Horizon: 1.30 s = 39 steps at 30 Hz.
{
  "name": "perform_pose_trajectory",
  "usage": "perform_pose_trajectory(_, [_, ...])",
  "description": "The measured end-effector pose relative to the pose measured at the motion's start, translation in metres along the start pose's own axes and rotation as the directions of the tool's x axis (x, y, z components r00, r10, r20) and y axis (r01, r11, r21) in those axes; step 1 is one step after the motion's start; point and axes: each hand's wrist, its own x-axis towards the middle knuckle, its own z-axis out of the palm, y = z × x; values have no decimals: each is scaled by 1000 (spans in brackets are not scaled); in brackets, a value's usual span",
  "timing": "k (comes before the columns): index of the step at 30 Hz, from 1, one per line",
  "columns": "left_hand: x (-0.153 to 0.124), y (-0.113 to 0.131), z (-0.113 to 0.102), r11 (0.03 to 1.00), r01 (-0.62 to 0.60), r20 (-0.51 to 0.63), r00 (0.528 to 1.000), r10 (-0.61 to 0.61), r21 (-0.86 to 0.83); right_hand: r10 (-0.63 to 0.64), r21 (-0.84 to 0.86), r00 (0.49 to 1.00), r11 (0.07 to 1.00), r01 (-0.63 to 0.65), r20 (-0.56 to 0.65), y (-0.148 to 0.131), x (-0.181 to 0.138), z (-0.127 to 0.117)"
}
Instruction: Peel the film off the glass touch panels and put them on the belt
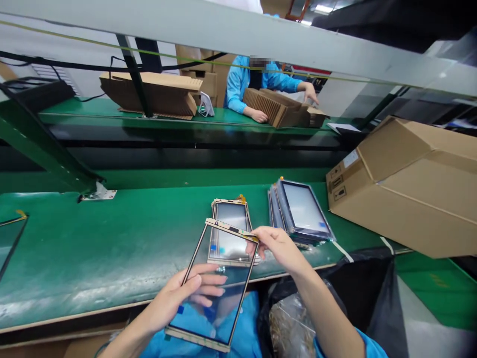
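Both my hands hold a clear glass touch panel point(227, 298) with a thin black border, tilted over the table's front edge. My left hand point(186, 288) grips its left side, with the fingers showing through the glass and the thumb in front. At the top right corner, my right hand point(274, 243) pinches the panel beside its orange flex strip. Just behind it lies a small stack of similar panels point(231, 214), partly covered by the held one. To the right stands a taller stack of screens point(303, 206) in clear film.
A large cardboard box point(421, 184) leans at the right of the green table point(112, 243). Another panel point(11, 238) lies at the far left. A black bag point(357, 288) hangs below the front edge. Across the bench, a person in blue point(238, 82) handles cardboard dividers point(276, 107).
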Motion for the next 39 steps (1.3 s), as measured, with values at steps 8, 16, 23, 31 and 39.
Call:
perform_pose_trajectory(8, [-7, 16, -2, 988, 44, 4, 999, -45, 149, -307, -527, 947, 822, 216, -91, 35, -18, 7])
perform_pose_trajectory(16, [-21, 39, -1, 871, 125, 77, 980, -183, 474, -368, -627, 896, 644, 439, 249, -16, -9, 21])
perform_pose_trajectory(23, [-30, 45, -1, 808, 121, 95, 972, -213, 576, -336, -685, 844, 493, 536, 418, -30, -8, 21])
perform_pose_trajectory(31, [-30, 45, -5, 790, 64, 152, 969, -196, 609, -427, -745, 742, 203, 636, 517, -29, -14, 23])
perform_pose_trajectory(39, [-17, 43, -24, 942, 146, 246, 943, -226, 303, -663, -619, 690, 419, 664, 290, -7, -36, 21])
